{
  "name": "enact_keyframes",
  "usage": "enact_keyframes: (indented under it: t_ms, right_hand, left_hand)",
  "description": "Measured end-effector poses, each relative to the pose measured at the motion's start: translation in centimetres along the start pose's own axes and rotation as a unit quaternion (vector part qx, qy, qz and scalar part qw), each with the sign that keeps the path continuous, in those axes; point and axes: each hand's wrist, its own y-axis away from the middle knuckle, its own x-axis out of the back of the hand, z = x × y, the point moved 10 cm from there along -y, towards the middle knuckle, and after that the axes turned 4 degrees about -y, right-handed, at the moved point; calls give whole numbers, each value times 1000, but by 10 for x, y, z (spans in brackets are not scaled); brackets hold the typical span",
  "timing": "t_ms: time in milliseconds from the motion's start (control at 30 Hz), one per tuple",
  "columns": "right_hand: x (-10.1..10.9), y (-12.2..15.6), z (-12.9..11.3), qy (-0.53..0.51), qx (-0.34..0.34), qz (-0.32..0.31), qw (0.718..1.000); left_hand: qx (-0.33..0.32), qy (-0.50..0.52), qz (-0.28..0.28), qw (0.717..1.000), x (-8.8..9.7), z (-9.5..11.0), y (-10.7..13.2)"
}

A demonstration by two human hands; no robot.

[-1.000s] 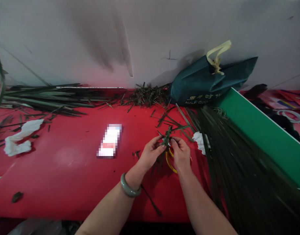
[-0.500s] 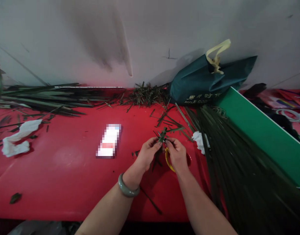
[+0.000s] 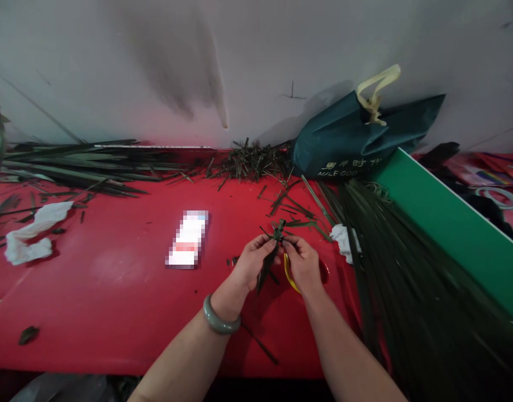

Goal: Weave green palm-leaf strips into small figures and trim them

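Observation:
A small dark green piece of folded or woven leaf strips is held up between both hands above the red table. My left hand is closed, its thumb and fingers pinching the left side of the piece. From the right, my right hand pinches the same piece, also closed. A curved yellow handle shows beside the right palm; what it belongs to is hidden, and I cannot tell whether the hand holds it. Dark leaf strips hang below the fingers.
A phone with a blurred screen lies left of the hands. Leaf scraps pile up by the wall. Long leaves and a green panel fill the right, near a dark bag. Crumpled tissue lies close to the right hand.
The leaf piece has turned slightly between the fingers and stands a little more upright. Both hands keep nearly the same place and grip. The whole view has shifted slightly.

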Motion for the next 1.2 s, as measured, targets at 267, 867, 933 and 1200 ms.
enact_keyframes:
  t_ms: [267, 867, 933, 1200]
  right_hand:
    - [10, 3, -16, 61, 53, 48, 996]
    - [-4, 12, -50, 269, 183, 3, 946]
    - [-2, 10, -49, 269, 172, 10, 948]
    - [5, 6, -46, 282, 142, 22, 949]
  left_hand:
    - [-59, -57, 55, 995, 9, 11, 0]
    - [-261, -610, 81, 744, -17, 33, 18]
    - [-275, -599, 93, 746, -16, 36, 19]
    - [-296, -631, 61, 715, -26, 34, 21]
